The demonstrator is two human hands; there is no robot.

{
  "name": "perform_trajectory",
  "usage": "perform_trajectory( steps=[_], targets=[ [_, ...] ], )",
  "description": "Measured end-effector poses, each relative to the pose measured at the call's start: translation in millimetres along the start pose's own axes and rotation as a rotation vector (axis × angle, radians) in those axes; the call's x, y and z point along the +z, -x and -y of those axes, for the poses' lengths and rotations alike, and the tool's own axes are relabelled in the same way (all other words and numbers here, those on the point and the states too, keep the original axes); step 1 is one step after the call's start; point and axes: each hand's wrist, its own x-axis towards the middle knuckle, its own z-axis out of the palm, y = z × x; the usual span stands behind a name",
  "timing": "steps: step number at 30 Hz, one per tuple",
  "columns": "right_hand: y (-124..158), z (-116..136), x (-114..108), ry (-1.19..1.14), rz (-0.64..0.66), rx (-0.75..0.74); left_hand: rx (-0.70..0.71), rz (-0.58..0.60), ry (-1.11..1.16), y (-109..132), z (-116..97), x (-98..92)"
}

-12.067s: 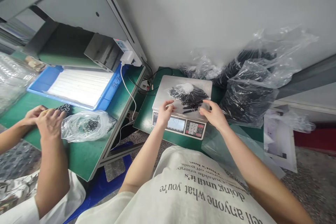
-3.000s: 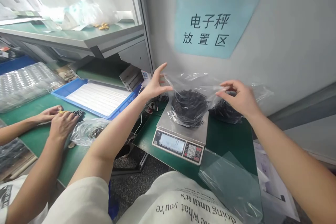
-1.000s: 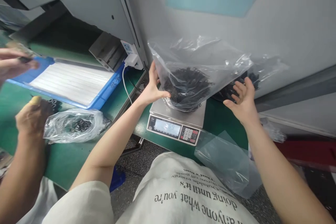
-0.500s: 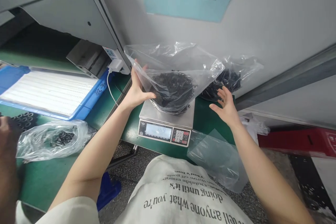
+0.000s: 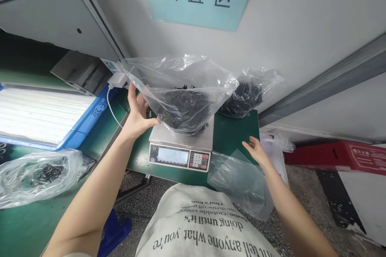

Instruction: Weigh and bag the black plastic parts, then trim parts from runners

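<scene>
A clear plastic bag (image 5: 183, 108) full of small black parts rests on the weighing scale (image 5: 181, 154), its mouth spread wide. My left hand (image 5: 138, 114) is beside the bag's left edge, fingers apart and thumb stretched toward it; some fingertips are behind the plastic. Over the green table, right of the scale, my right hand (image 5: 255, 150) is open and holds nothing. Below it lie flat clear plastic bags (image 5: 238, 180) at the table's front edge. A second bag of black parts (image 5: 244, 94) stands behind, to the right of the scale.
On the left is a blue tray (image 5: 81, 128) with white strips, and before it an open plastic bag (image 5: 42, 172) of dark parts. A white plug (image 5: 117, 79) and cable run beside the scale. A grey wall (image 5: 286, 16) rises behind; a red box (image 5: 334, 156) sits right.
My right hand has moved down and away from the second bag, toward the flat bags. My left hand stays by the bag on the scale. The view has shifted right.
</scene>
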Motion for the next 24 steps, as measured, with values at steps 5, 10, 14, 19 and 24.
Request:
perform_trajectory(
  steps=[5, 10, 14, 19, 24],
  targets=[
    [-66.7, 60.4, -35.2, -0.002, -0.257, -0.181, -0.124, 0.008, -0.096, -45.6, -20.7, 18.1],
    [-142.0, 141.7, -72.0, 0.072, -0.428, -0.345, -0.306, -0.011, -0.208, -65.7, -32.8, 39.1],
    [-157.7, 169.8, -43.4, 0.401, -0.196, -0.341, -0.235, -0.054, -0.231, -63.1, -29.9, 44.6],
    [-153.4, 171.7, -8.4, 0.489, -0.232, -0.385, -0.192, -0.089, -0.115, -59.9, -27.8, 53.5],
    [-138.7, 172.5, -37.8, 0.357, -0.387, -0.298, -0.175, -0.138, -0.018, -64.8, -51.7, 90.4]
  ],
)
